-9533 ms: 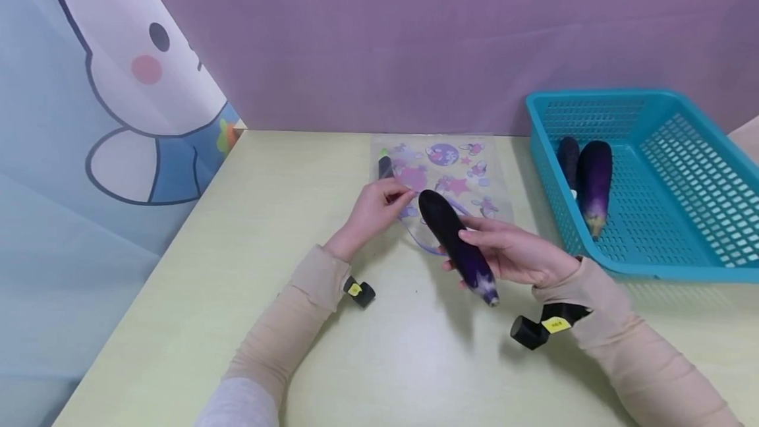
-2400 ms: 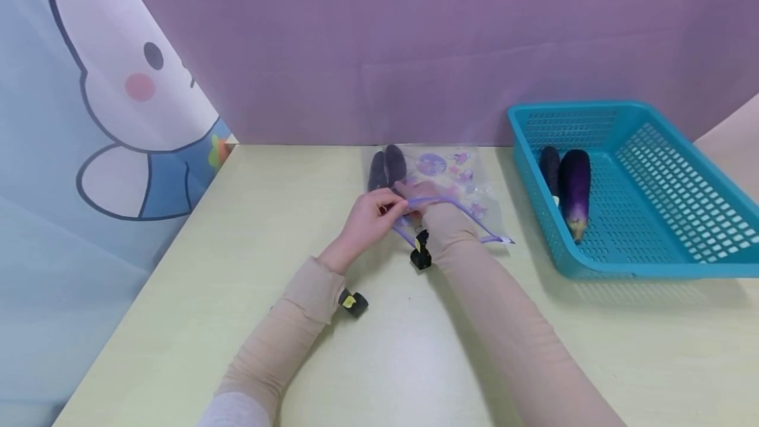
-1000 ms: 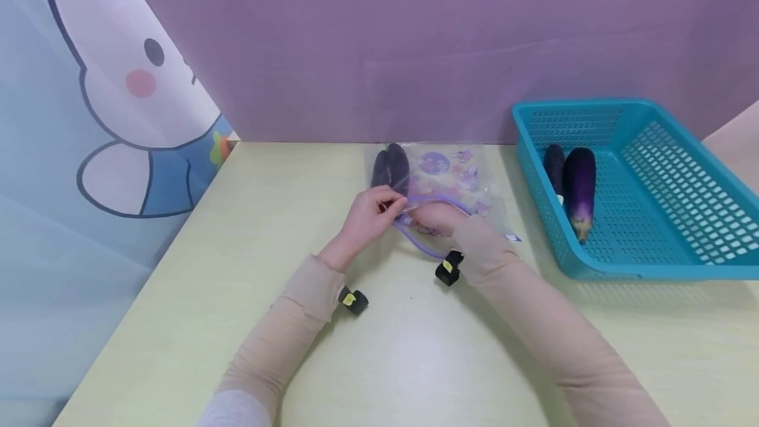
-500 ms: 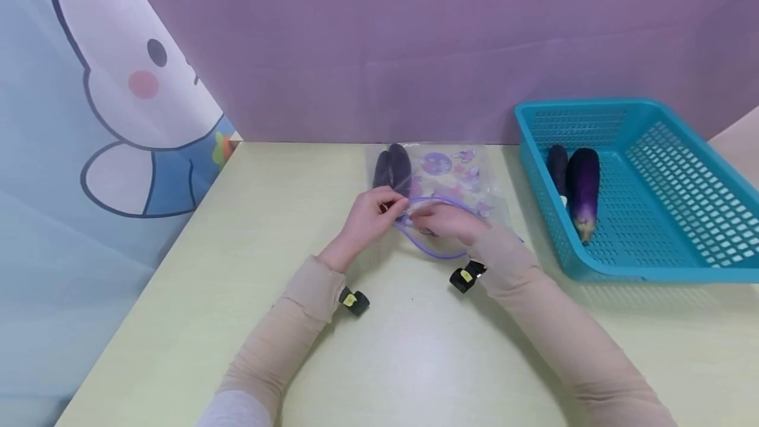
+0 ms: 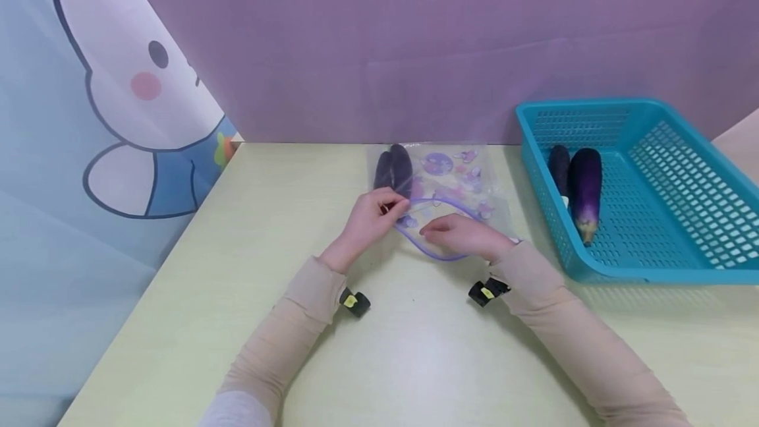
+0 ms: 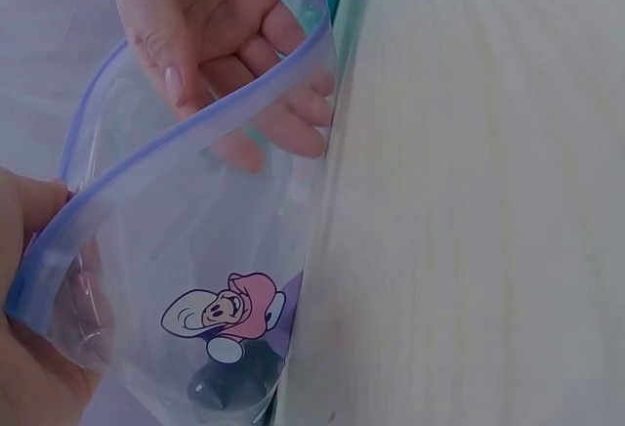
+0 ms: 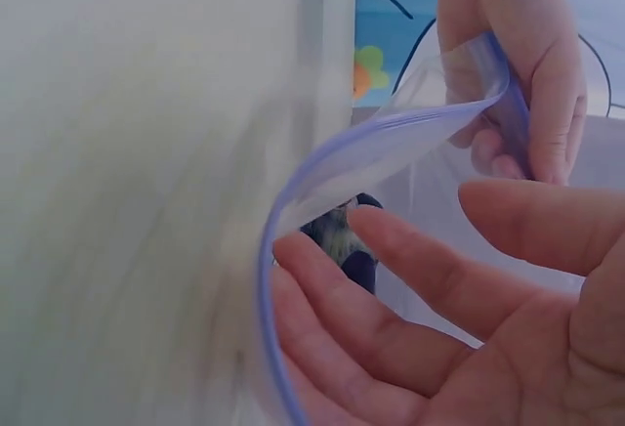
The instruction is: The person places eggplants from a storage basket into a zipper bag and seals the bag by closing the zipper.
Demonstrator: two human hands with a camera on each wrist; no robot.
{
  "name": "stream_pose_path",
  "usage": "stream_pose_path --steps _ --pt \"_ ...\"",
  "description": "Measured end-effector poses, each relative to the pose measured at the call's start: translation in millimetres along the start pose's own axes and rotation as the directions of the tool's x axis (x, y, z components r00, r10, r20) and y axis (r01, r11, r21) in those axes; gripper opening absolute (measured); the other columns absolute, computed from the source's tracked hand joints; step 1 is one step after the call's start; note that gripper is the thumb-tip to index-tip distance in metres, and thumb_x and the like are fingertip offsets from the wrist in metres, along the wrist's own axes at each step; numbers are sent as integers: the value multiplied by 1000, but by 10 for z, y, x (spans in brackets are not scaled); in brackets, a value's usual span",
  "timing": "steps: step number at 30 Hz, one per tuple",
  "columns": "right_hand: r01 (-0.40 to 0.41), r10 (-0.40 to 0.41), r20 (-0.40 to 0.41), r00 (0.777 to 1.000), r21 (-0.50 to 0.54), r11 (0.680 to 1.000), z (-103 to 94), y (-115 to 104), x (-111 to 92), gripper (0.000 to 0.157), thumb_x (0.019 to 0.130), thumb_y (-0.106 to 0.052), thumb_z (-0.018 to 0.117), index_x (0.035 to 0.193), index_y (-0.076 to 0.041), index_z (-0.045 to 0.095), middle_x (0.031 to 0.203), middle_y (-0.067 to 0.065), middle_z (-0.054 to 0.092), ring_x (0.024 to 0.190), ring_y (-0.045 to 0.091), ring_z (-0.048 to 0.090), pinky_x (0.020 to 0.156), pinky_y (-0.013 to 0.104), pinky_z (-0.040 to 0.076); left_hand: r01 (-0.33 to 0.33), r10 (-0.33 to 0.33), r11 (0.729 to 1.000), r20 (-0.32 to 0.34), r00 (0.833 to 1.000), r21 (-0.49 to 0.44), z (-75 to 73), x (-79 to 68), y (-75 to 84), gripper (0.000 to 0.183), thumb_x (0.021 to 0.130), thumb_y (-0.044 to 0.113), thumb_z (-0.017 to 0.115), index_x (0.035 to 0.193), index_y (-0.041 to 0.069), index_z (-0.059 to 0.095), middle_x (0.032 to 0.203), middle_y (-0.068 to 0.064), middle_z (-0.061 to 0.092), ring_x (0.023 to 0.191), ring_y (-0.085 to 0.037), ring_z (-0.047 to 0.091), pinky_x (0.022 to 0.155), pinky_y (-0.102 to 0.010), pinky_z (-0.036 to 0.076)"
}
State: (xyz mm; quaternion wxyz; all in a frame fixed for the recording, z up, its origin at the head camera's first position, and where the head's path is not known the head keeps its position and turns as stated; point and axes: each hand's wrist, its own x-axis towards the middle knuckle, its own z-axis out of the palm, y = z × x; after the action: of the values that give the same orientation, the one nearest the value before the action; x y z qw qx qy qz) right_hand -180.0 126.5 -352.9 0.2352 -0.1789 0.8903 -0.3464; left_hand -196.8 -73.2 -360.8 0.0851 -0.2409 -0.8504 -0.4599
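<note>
A clear zip bag (image 5: 453, 183) with cartoon prints and a purple zip edge lies on the table, its mouth gaping toward me. Two dark eggplants (image 5: 401, 170) lie side by side inside it, along its left side. My left hand (image 5: 373, 216) pinches the left corner of the zip edge between thumb and fingers. My right hand (image 5: 462, 234) is at the bag's mouth, holding nothing. In the right wrist view its relaxed fingers (image 7: 391, 319) reach inside the opening, beside the purple edge. The left wrist view shows these fingers through the clear plastic.
A teal plastic basket (image 5: 643, 275) stands at the right of the table (image 5: 391, 361). Two more eggplants (image 5: 586, 190) lie along its left wall. A purple cloth (image 5: 379, 45) hangs behind the table, and a blue cartoon curtain (image 5: 118, 269) hangs at the left.
The eggplant earlier in my right hand now lies in the bag beside the other. Over the last second my empty right hand has drawn back rightward toward the mouth. My left hand keeps its pinch.
</note>
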Motion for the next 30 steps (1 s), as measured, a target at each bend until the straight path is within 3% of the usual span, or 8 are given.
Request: stream_pose_path --steps 17,25,30 --pt "117 -117 -3 993 -5 993 -10 64 -193 38 98 -20 47 125 5 56 132 22 54 126 37 46 104 49 37 -2 2 1000 12 1000 -10 9 -16 -23 13 89 8 63 91 -1 72 75 -10 61 64 -12 49 59 -19 41" --pt "124 -123 23 992 -49 991 -59 -31 -298 40 100 -22 45 127 5 54 133 23 52 125 39 47 103 50 38 -1 1 1000 12 1000 -2 9 -2 -2 13 89 9 64 92 -1 72 76 -9 61 64 -12 49 59 -19 41" --pt "116 -117 -3 993 -69 991 -94 -114 -383 40 100 -23 45 128 4 54 132 22 54 122 37 50 100 49 41 5 -4 1000 15 1000 -5 1 -6 7 13 89 9 64 91 -1 73 76 -10 61 64 -13 49 58 -19 40"
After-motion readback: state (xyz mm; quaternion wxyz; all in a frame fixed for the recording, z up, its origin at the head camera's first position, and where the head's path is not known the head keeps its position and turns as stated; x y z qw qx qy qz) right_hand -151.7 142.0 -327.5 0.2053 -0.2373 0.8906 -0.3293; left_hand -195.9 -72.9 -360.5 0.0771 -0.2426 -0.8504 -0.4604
